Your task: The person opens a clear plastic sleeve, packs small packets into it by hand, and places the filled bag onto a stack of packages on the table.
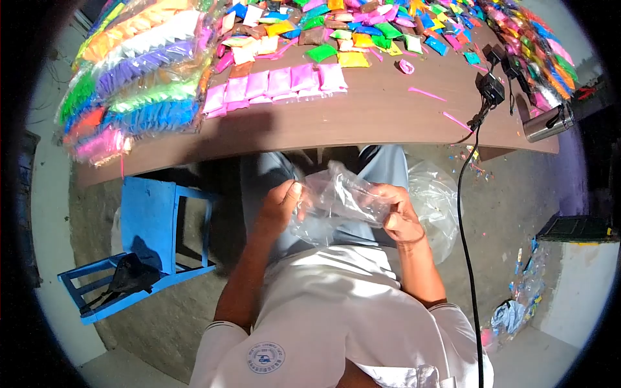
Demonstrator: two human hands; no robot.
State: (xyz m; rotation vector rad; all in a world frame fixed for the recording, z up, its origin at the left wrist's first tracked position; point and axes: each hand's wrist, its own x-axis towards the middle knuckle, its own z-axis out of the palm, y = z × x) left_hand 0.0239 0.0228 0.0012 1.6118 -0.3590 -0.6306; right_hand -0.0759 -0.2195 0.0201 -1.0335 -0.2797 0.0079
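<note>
- In the head view, the left hand (281,205) is closed on one side of a clear plastic bag (343,197), the thumb and fingers pinching the film.
- The right hand (402,216) holds the other side of the bag, its fingers curled in and its thumb bent.
- The bag is spread between the two hands, over the person's lap, in front of the white shirt (323,310) and just off the near edge of the table (310,129). It is see-through, creased and shiny, and nothing can be made out inside it.
- On the table, pink packets (278,82) lie in an overlapping row near the left part of the near edge.
- Behind them, loose packets (362,40) of many colors are heaped.
- Stacked bundles of packets (145,71) sit at the left end, and more bagged packets (537,48) lie along the right end.
- Thin pink strips (427,94) lie on the bare part of the tabletop.
- A black cable (460,213) runs from a black connector (491,88) over the table edge and down past the right arm.
- A metal cup (548,124) lies tilted at the right corner.
- A blue chair (150,220) stands on the left, with a black item (132,275) on it.
- More clear plastic (435,200) lies beyond the right hand, below table height.
</note>
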